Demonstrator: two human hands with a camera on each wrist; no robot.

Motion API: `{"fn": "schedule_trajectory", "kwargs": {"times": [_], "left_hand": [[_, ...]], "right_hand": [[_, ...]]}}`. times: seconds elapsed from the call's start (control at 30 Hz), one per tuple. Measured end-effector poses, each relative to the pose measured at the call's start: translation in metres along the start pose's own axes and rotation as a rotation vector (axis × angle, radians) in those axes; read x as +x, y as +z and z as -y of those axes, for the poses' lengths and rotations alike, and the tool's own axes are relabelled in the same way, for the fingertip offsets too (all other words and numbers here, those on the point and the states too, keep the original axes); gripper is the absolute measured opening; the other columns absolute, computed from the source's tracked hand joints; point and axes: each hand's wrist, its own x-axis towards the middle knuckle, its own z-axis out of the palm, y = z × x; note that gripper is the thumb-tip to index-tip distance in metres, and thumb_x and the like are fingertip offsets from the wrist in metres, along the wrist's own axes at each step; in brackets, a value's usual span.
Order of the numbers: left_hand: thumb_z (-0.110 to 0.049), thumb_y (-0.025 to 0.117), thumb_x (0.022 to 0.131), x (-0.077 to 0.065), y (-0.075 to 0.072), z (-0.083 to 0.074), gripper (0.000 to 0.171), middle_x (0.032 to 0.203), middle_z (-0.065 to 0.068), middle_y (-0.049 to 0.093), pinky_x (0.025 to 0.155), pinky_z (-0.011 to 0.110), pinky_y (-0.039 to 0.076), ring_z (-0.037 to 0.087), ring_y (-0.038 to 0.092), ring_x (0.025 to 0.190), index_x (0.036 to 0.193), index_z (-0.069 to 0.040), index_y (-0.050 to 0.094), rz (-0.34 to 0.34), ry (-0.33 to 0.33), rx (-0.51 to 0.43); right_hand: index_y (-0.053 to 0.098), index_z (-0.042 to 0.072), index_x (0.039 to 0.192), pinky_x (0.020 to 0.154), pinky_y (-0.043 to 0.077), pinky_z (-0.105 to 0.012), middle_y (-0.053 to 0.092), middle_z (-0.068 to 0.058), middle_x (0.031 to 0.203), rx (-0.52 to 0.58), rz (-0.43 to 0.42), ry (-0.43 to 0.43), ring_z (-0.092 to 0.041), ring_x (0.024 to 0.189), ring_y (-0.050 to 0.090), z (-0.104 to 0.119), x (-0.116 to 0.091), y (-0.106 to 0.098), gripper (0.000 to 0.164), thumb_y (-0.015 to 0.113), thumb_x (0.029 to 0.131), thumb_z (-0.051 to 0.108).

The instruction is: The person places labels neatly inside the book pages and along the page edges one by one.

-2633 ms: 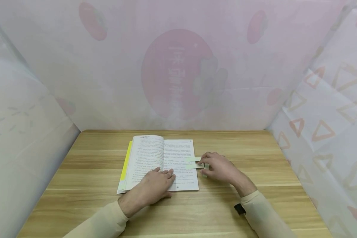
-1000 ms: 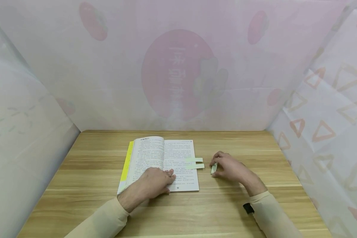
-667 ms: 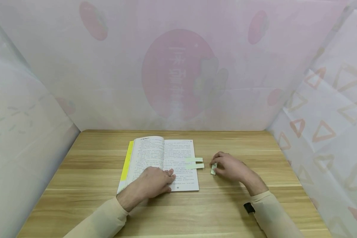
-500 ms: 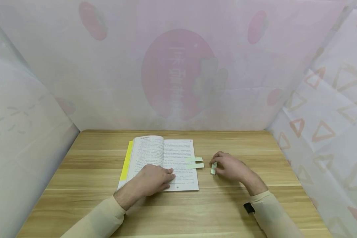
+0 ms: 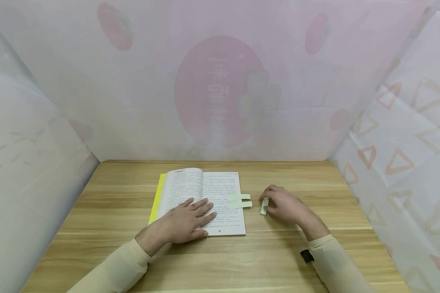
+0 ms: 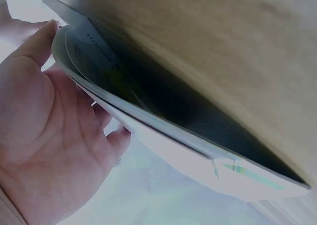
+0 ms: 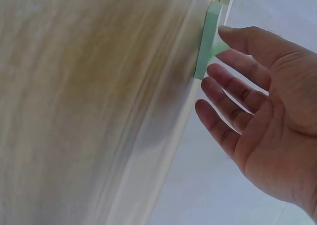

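Note:
An open book [image 5: 221, 183] lies on the wooden table. My left hand [image 5: 185, 221] rests on its lower part with the fingers spread straight across the pages; in the left wrist view the palm is close to the book's lower edge [image 6: 163, 131]. Two pale green sticky notes [image 5: 245, 204] stick out past the right page's edge. Right of them, my right hand [image 5: 284, 203] pinches the top sheet of a small green sticky note pad [image 5: 263, 207] between thumb and index finger. The right wrist view shows the sheet [image 7: 218, 47] bent up from the pad, with the other fingers loosely curled.
The book's yellow cover flap [image 5: 156, 199] shows at its left edge. Patterned white walls [image 5: 220, 101] rise behind and on both sides of the table [image 5: 297, 175]. A black band [image 5: 306, 256] is on the right sleeve.
My right hand has moved right, away from the notes on the page, with the pad, and now bends up its top sheet. My left hand has slid slightly left and spread its fingers.

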Motion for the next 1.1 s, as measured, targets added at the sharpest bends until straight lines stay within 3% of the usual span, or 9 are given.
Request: {"fn": "schedule_trajectory", "kwargs": {"times": [0.3, 0.53, 0.83, 0.93, 1.1], "left_hand": [[-0.057, 0.05, 0.124, 0.004, 0.02, 0.006, 0.067, 0.193, 0.005, 0.041, 0.145, 0.062, 0.038, 0.03, 0.039, 0.181, 0.182, -0.025, 0.046, -0.007, -0.018, 0.049], [-0.052, 0.051, 0.124, 0.001, 0.008, 0.002, 0.064, 0.191, 0.008, 0.044, 0.145, 0.064, 0.036, 0.033, 0.04, 0.179, 0.181, -0.023, 0.048, 0.0, -0.016, -0.029], [-0.053, 0.054, 0.123, 0.001, 0.0, -0.004, 0.065, 0.191, 0.007, 0.043, 0.145, 0.064, 0.037, 0.032, 0.041, 0.18, 0.181, -0.023, 0.049, 0.032, -0.046, -0.011], [-0.052, 0.055, 0.123, 0.001, 0.0, -0.005, 0.065, 0.192, 0.007, 0.043, 0.146, 0.064, 0.036, 0.032, 0.04, 0.18, 0.181, -0.024, 0.048, 0.037, -0.052, -0.022], [-0.053, 0.053, 0.123, 0.002, 0.006, -0.001, 0.065, 0.192, 0.008, 0.043, 0.145, 0.065, 0.035, 0.034, 0.04, 0.18, 0.181, -0.023, 0.049, 0.025, -0.047, -0.043]], "right_hand": [[0.081, 0.007, 0.135, 0.119, 0.064, -0.058, 0.077, -0.015, 0.143, 0.016, 0.004, 0.023, -0.037, 0.134, 0.074, -0.007, 0.005, -0.001, 0.027, 0.084, 0.108, 0.011], [0.08, 0.0, 0.137, 0.114, 0.065, -0.056, 0.078, -0.017, 0.138, 0.061, 0.013, 0.047, -0.034, 0.127, 0.076, -0.015, 0.009, -0.003, 0.029, 0.082, 0.11, 0.01], [0.082, 0.003, 0.111, 0.102, 0.067, -0.052, 0.081, -0.013, 0.115, 0.099, -0.033, 0.114, -0.026, 0.107, 0.076, -0.016, 0.016, -0.006, 0.005, 0.081, 0.109, 0.008], [0.081, 0.005, 0.105, 0.092, 0.065, -0.047, 0.08, -0.01, 0.105, 0.109, -0.03, 0.135, -0.02, 0.096, 0.071, -0.015, 0.017, -0.007, 0.006, 0.08, 0.11, 0.007], [0.081, 0.006, 0.102, 0.087, 0.064, -0.041, 0.081, -0.006, 0.1, 0.137, -0.029, 0.169, -0.015, 0.09, 0.07, -0.014, 0.019, -0.006, 0.01, 0.078, 0.112, 0.005]]}}
